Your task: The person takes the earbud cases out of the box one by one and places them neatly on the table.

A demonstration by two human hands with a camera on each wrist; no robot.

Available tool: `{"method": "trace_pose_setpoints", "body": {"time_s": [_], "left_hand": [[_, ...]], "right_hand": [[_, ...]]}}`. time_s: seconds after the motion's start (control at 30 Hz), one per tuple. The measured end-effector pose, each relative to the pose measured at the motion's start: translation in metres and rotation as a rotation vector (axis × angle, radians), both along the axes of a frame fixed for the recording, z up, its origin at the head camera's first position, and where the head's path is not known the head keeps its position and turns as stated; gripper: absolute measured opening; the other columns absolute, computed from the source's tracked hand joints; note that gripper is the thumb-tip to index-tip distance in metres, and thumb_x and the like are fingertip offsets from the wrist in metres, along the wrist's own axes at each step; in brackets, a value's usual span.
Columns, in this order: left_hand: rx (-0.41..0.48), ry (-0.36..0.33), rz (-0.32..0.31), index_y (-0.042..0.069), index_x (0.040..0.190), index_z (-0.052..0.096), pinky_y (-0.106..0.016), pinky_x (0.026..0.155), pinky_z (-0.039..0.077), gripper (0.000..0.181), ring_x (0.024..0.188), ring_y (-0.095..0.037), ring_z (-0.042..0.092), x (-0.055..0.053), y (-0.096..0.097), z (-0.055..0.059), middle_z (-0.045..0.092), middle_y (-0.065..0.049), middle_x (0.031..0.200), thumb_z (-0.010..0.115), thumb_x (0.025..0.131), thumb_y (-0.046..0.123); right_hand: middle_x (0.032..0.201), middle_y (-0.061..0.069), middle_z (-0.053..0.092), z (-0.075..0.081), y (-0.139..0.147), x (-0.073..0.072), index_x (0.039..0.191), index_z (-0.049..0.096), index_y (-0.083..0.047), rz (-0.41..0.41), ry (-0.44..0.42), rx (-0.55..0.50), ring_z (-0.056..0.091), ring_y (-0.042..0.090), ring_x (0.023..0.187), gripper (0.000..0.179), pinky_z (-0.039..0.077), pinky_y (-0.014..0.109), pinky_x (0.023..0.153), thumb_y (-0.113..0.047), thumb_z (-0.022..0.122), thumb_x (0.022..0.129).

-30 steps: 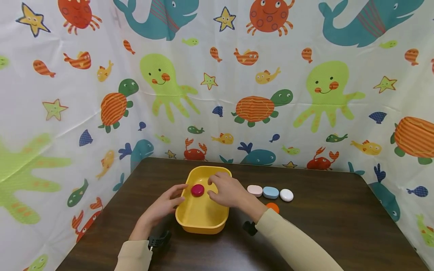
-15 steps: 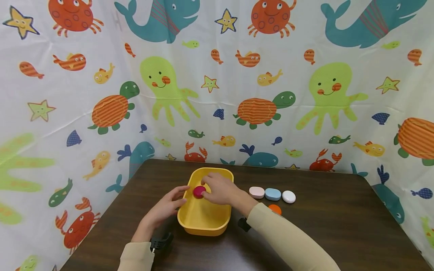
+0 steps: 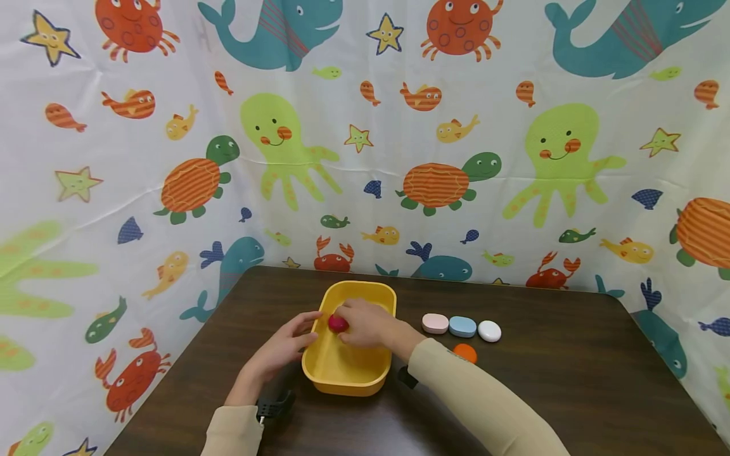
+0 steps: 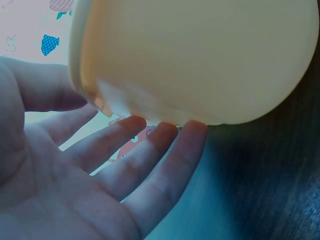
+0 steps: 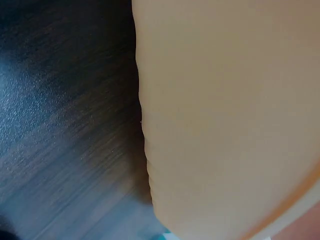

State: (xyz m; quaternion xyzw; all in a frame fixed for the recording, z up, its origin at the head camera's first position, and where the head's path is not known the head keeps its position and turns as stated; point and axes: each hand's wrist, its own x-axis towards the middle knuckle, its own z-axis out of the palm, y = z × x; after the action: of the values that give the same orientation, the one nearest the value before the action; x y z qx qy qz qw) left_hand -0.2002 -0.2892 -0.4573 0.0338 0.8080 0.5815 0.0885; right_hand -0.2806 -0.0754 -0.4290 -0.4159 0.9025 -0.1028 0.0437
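Observation:
A yellow plastic bin [image 3: 342, 370] with rounded corners stands on the dark table, a small glossy red round piece [image 3: 337, 323] inside it. My right hand [image 3: 365, 323] reaches into the bin and pinches that piece from its right side, fingers behind and thumb in front. Along the bin's left side, my left hand [image 3: 285, 345] rests its fingertips. The left wrist view shows the left hand [image 4: 100, 160] with fingers extended against the outer wall [image 4: 200, 60] and thumb at the rim. Only the bin's outside wall [image 5: 220, 110] fills the right wrist view; the right hand's grip is hidden there.
Right of the bin, a pink oval piece [image 3: 435, 323], a blue one [image 3: 462, 327] and a white round one [image 3: 489, 331] lie in a row. An orange round piece [image 3: 465, 353] lies nearer, partly behind the right sleeve [image 3: 485, 396]. A sea-animal curtain [image 3: 353, 158] hangs behind the table [image 3: 570, 367].
My right hand has moved left and down inside the bin, from beside the red piece to gripping it. My left hand stays at the bin's left side.

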Motion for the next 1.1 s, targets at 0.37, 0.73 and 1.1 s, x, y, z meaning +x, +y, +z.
{"method": "trace_pose_setpoints", "body": {"time_s": [0.37, 0.73, 1.1], "left_hand": [[-0.004, -0.001, 0.033, 0.011, 0.153, 0.041, -0.056, 0.100, 0.051, 0.050, 0.137, -0.043, 0.046, 0.014, 0.008, 0.001, 0.039, -0.022, 0.157, 0.054, 0.105, 0.017], [-0.001, -0.003, 0.044, 0.010, 0.152, 0.041, -0.057, 0.100, 0.051, 0.049, 0.137, -0.043, 0.046, 0.025, 0.011, 0.003, 0.039, -0.023, 0.157, 0.053, 0.106, 0.016], [-0.016, -0.008, 0.058, 0.011, 0.153, 0.041, -0.058, 0.101, 0.050, 0.049, 0.136, -0.043, 0.047, 0.030, 0.012, 0.006, 0.039, -0.023, 0.157, 0.054, 0.105, 0.017]], "right_hand": [[0.138, 0.000, 0.057, -0.004, -0.002, 0.010, 0.136, 0.062, -0.019, 0.047, -0.035, 0.054, 0.054, 0.019, 0.119, 0.045, 0.046, 0.034, 0.107, -0.033, 0.071, 0.093], [0.142, -0.004, 0.053, -0.014, -0.008, 0.019, 0.137, 0.059, -0.023, 0.072, -0.032, 0.133, 0.048, 0.018, 0.126, 0.048, 0.044, 0.033, 0.109, -0.036, 0.070, 0.093], [0.122, -0.004, 0.052, -0.015, -0.008, 0.025, 0.125, 0.065, -0.024, 0.092, 0.020, 0.120, 0.047, 0.016, 0.108, 0.032, 0.051, 0.030, 0.095, -0.033, 0.070, 0.095]]}}
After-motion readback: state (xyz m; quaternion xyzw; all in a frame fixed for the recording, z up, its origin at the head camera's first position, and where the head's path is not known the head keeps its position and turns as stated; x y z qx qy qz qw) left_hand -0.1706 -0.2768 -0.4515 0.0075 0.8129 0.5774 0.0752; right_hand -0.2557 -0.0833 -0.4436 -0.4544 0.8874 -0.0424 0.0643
